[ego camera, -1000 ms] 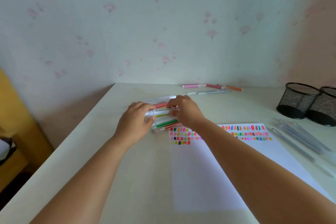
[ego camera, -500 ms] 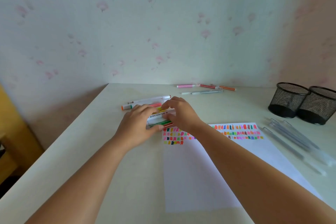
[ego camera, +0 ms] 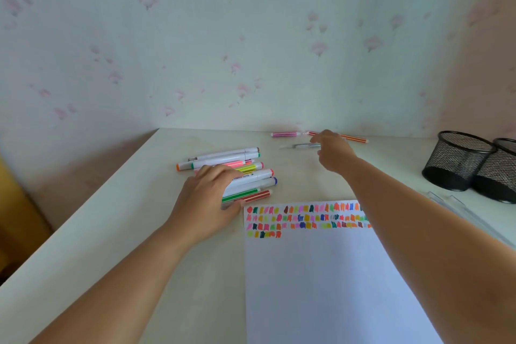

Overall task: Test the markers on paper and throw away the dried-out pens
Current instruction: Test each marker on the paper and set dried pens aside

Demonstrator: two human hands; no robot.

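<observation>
- We see the left hand (ego camera: 206, 198) resting on a pile of white-barrelled and striped markers (ego camera: 251, 176) on the pale cream table (ego camera: 111, 232). Its fingers lie together, lightly bent, on top of the pile's left ends, and the thumb sits beside the corner of the paper.
- The right hand (ego camera: 333, 152) is stretched toward the far side of the table near the wall. Its fingers are loosely apart and somewhat blurred, holding nothing we can make out, and its fingertips are near a clear grey pen (ego camera: 300, 145).
- Along the wall lie a pink striped pen (ego camera: 284, 134) and an orange striped pen (ego camera: 354, 137), one on either side of that hand.
- The white paper sheet (ego camera: 321, 288) lies just right of the pile, with rows of coloured test swatches (ego camera: 304, 218) across its top. The right forearm crosses its upper right corner.
- Two black mesh pen cups (ego camera: 458, 162) stand touching at the far right, with clear plastic pens (ego camera: 469, 212) lying on the table in front of them.
</observation>
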